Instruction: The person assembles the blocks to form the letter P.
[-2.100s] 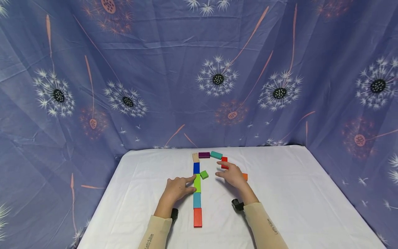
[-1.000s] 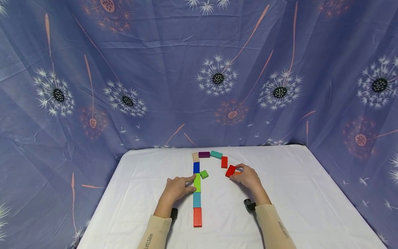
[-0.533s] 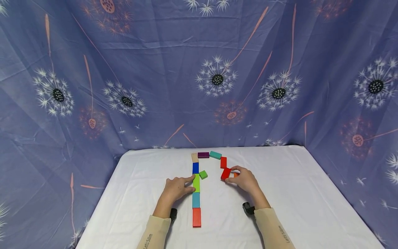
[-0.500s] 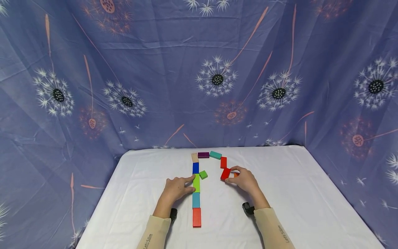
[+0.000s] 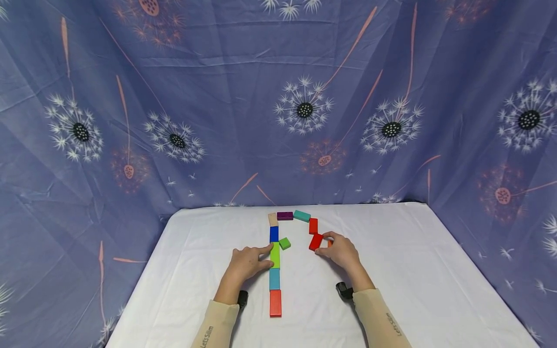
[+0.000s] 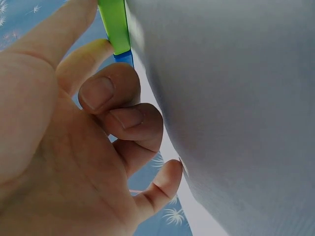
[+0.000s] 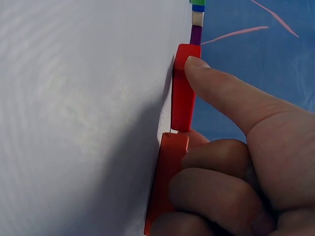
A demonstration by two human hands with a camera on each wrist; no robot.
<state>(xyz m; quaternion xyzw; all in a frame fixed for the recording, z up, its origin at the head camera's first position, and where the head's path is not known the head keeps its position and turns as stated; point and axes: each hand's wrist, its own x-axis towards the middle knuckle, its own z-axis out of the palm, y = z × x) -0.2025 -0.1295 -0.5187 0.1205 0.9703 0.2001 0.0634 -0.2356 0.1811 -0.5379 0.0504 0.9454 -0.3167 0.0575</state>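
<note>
My left hand (image 5: 247,264) touches the left long side of a lime green block (image 5: 275,255) with thumb and index tips set apart along it. In the left wrist view its other fingers (image 6: 132,118) hang loosely bent beside the block. My right hand (image 5: 342,251) pinches a red block (image 7: 183,93) between thumb and index finger. That block lies slanted, its top end right by the lower end of another red block (image 5: 313,225). An orange block (image 7: 167,177) sits close under the right hand's curled fingers, mostly hidden in the head view.
Above the lime block come a blue (image 5: 274,234) and a beige block (image 5: 272,219), then a purple (image 5: 285,216) and a teal one (image 5: 302,215). Below it lie a light blue (image 5: 274,279) and a red block (image 5: 275,303). A small green block (image 5: 285,243) leans beside the column.
My right hand has moved from above the upper red block to the slanted red block, shifting it leftward and nearer that upper block. The left hand stays at the lime block.
</note>
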